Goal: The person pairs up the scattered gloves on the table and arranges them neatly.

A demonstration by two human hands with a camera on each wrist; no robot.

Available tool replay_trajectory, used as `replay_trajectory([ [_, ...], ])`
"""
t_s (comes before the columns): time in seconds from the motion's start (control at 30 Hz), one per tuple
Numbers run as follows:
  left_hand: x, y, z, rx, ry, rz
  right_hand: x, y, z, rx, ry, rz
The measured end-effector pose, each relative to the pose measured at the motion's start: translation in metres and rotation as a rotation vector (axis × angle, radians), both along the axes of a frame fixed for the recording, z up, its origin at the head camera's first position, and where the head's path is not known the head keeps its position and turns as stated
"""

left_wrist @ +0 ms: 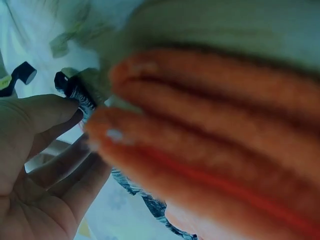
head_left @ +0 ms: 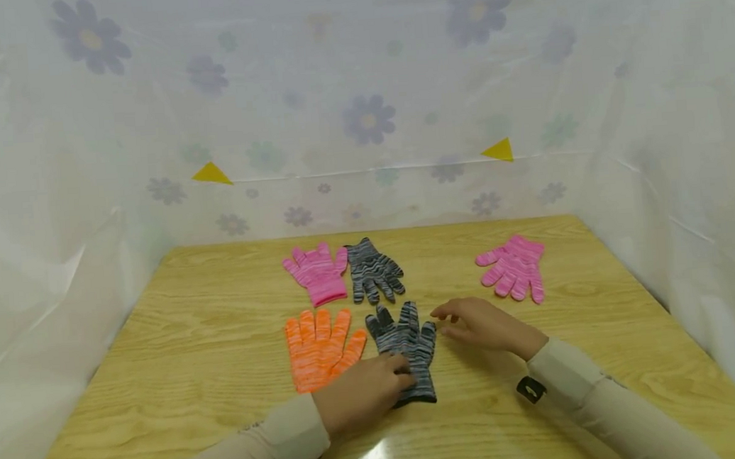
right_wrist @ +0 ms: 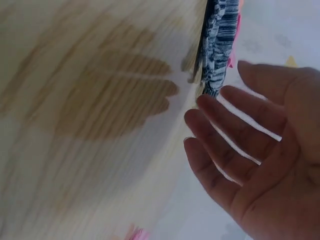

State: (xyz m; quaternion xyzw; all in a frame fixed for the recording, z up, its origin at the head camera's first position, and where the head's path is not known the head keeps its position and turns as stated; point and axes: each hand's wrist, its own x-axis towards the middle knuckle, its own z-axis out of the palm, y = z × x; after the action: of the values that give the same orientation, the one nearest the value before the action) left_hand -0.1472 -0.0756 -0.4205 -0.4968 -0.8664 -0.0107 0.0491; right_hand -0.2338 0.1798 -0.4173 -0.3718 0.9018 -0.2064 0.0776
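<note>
Left hand [head_left: 366,393] at the cuff of the near grey glove [head_left: 414,347], right hand [head_left: 486,324] close by its fingers.

The near grey glove lies toward the near middle of the table [head_left: 179,371]; the left hand's thumb and forefinger seem to pinch it, while the right hand is loosely spread and holds nothing, its fingertips just beside the glove, contact unclear. The left hand and wrist partly cover the orange glove [head_left: 314,347] on the left, so a sideways pull could drag or ruck that one too; lifting by the cuff alone might let the knit fingers fold under. On the far side, the left pink glove [head_left: 322,272] meets the far grey glove [head_left: 370,268]; the right pink glove [head_left: 514,269] lies apart. No container shows.
</note>
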Motion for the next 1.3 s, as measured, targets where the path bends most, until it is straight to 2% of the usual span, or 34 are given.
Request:
replay_trajectory([
  [0.17,0.003,-0.001,-0.001,-0.009,0.000,0.005,-0.011,-0.012,-0.004,0.002,-0.022,-0.056],
  [0.3,0.004,-0.002,-0.001,-0.003,-0.005,0.008,-0.016,-0.018,-0.007,0.004,-0.072,-0.093],
  [0.47,0.005,-0.001,-0.002,0.031,0.003,-0.028,-0.018,-0.020,-0.009,0.003,-0.131,-0.108],
  [0.6,0.004,-0.002,-0.004,0.056,0.006,-0.055,-0.021,-0.020,-0.008,-0.014,-0.135,-0.118],
  [0.83,0.003,-0.006,-0.003,0.087,-0.063,-0.066,-0.027,-0.017,-0.006,0.010,-0.073,-0.173],
  [1.03,0.003,-0.007,-0.003,0.101,-0.106,-0.052,-0.030,-0.016,-0.004,0.061,-0.120,-0.156],
  [1.17,0.001,-0.007,-0.004,0.117,-0.106,-0.042,-0.037,-0.022,0.001,0.034,-0.122,-0.174],
  [1.3,0.000,-0.007,-0.004,0.112,-0.148,-0.037,-0.046,-0.033,0.003,-0.018,-0.147,-0.160],
])
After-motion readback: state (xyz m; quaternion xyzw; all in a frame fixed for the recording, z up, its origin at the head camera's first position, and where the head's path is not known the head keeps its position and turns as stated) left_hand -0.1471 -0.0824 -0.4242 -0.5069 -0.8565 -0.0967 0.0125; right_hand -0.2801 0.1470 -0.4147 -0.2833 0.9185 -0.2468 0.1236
